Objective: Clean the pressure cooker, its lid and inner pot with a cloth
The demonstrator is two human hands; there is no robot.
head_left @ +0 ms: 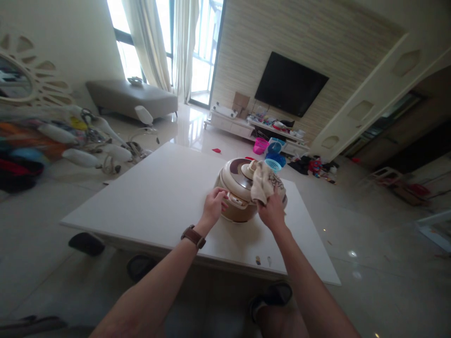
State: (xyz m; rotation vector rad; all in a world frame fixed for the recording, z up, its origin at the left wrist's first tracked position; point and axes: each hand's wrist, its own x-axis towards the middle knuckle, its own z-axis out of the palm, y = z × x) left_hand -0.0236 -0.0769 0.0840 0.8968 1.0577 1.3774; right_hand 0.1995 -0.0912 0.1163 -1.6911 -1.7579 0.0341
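A beige and brown rice cooker (pixel 237 180) stands on a white table (pixel 158 197), towards its right side. My left hand (pixel 214 206), with a brown watch on the wrist, is closed against the cooker's front left side near its latch. A crumpled beige cloth (pixel 263 183) lies over the cooker's lid on the right, gripped from below by my right hand (pixel 271 212).
The table's near edge runs across in front of my arms. Dark slippers (pixel 86 243) lie on the glossy floor under that edge. A grey bench (pixel 130 96) stands by the window, a TV (pixel 289 84) hangs above a cluttered low unit, and coloured baskets (pixel 270 155) sit behind the table.
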